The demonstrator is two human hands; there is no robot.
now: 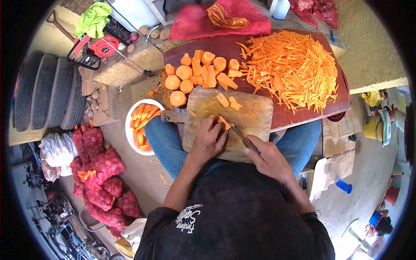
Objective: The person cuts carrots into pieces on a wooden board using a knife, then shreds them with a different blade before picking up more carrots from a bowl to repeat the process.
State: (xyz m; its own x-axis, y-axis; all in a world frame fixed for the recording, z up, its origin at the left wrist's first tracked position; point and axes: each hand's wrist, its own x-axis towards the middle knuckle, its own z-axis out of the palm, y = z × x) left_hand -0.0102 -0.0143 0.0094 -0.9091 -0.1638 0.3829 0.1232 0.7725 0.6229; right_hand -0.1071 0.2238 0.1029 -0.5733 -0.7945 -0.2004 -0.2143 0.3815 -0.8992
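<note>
A worn wooden cutting board (255, 110) lies in front of me, its handle pointing left. On it my left hand (209, 138) is closed round a small carrot piece (225, 123), fingertips bent against it. My right hand (268, 157) grips a knife (239, 133) by its handle, the blade angled up and left against that piece. A few carrot offcuts (222, 100) rest at the board's top. Beyond it, peeled carrot chunks (184, 72) cover the left of the dark red table, and a big heap of carrot sticks (294, 69) is on the right.
A white bucket (128, 130) of peeled carrots stands by my left knee. Red mesh sacks (104, 173) of onions lie on the floor at left, below several tyres (47, 91). A red mesh bag (255, 19) is behind the table. Flattened cardboard (340, 149) lies at right.
</note>
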